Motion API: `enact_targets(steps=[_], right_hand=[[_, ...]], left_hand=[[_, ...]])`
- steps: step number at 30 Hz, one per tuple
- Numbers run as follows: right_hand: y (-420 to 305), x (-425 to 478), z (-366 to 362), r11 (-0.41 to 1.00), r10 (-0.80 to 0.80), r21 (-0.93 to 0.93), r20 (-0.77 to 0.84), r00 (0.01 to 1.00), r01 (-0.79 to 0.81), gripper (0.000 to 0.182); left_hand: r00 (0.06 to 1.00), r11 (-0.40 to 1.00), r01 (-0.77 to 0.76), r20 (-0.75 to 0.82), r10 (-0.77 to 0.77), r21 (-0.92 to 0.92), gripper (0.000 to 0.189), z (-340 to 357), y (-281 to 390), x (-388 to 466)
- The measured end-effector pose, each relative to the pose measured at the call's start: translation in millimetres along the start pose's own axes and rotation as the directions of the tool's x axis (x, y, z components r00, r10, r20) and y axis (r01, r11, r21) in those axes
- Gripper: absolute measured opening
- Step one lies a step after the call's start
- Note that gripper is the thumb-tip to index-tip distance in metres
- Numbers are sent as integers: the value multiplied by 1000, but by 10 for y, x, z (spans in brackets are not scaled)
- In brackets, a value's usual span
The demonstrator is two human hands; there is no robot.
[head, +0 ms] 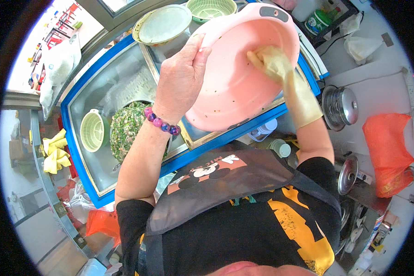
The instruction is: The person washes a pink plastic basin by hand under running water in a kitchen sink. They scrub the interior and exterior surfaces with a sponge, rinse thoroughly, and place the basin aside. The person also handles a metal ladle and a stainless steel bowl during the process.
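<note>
A pink plastic basin (pixel 224 79) is tilted up in front of me, its inside facing me and dotted with small green and dark scraps. My left hand (pixel 183 76), bare with a beaded bracelet (pixel 162 124) at the wrist, grips the basin's left rim, thumb on the inner side. Inside the basin, near its right wall, is my right hand (pixel 270 63) in a pale yellow rubber glove. Its fingers look curled and blurred; whether they hold anything is hidden. Below my left forearm, a heap of chopped greens mixed with minced filling (pixel 129 129) fills a metal bowl.
A blue-framed glass-topped chest (pixel 124 79) supports a small green strainer basket (pixel 92 130) at left. Behind stand a lidded bowl (pixel 164 26) and another green basket (pixel 212 9). Yellow gloves (pixel 57 155) hang at the left edge. Metal pots (pixel 341 107) and a red bag (pixel 388 151) are at right.
</note>
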State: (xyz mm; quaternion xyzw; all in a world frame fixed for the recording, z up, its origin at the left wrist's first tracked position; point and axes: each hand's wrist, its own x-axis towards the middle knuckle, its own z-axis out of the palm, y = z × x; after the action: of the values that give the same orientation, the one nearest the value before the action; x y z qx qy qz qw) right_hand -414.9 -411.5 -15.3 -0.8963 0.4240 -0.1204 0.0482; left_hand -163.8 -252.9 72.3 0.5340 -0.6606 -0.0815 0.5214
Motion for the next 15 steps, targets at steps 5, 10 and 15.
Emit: enact_targets(steps=[5,10,15], right_hand=[[-369,-364,596,826,220,493,160,962,-271,43],[-762,-440,450,584,215,641,468,857,-497,40],[-440,-50,-6,999,-47,-20,153,987,51,42]], left_hand=[[999,999,-46,-22,47,14,29,14,-48,-24],[999,999,-33,16,32,13,28,-8,-12,9],[995,995,-99,-2,99,28,28,49,-20,53]])
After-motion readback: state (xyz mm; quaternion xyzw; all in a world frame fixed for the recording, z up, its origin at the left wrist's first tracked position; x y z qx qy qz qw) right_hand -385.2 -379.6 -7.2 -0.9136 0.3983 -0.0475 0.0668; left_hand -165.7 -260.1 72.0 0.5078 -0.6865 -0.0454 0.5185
